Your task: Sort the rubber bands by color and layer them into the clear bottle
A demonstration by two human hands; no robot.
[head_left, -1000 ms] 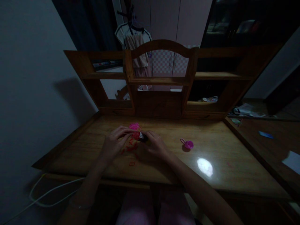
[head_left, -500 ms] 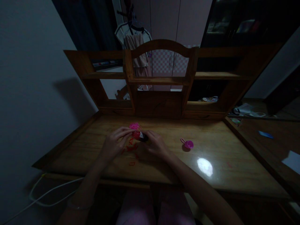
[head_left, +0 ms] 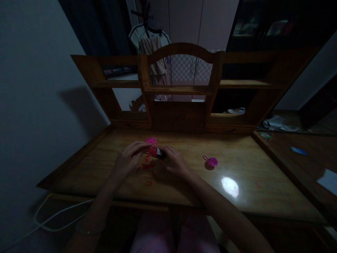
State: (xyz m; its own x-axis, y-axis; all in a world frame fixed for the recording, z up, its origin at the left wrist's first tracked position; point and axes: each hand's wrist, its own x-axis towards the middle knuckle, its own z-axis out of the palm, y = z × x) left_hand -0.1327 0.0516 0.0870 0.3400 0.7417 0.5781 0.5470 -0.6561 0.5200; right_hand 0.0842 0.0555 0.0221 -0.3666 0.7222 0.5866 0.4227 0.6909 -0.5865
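Both hands meet just left of the desk's middle, around a small bottle-shaped thing (head_left: 158, 152) with a red end, a pale label and a dark body. My right hand (head_left: 175, 162) is wrapped round its dark end. At the red end are the bent fingers of my left hand (head_left: 129, 156); their exact contact is hard to see in the dim light. Beneath and in front lie several red-orange pieces (head_left: 148, 165), with one orange piece (head_left: 148, 183) nearer me. Behind the fingers rests a bright pink bundle (head_left: 151, 141).
A pink cup-like piece with a loop (head_left: 212, 162) lies right of my hands on the wooden desk (head_left: 184, 189). At the back rises a wooden shelf unit (head_left: 179, 90). White cable (head_left: 63, 211) hangs at the left front edge. A wall (head_left: 39, 105) bounds the left side.
My left hand's fingers have shifted slightly at the red end, with the hand more arched. The bottle-shaped thing and my right hand stay nearly in place.
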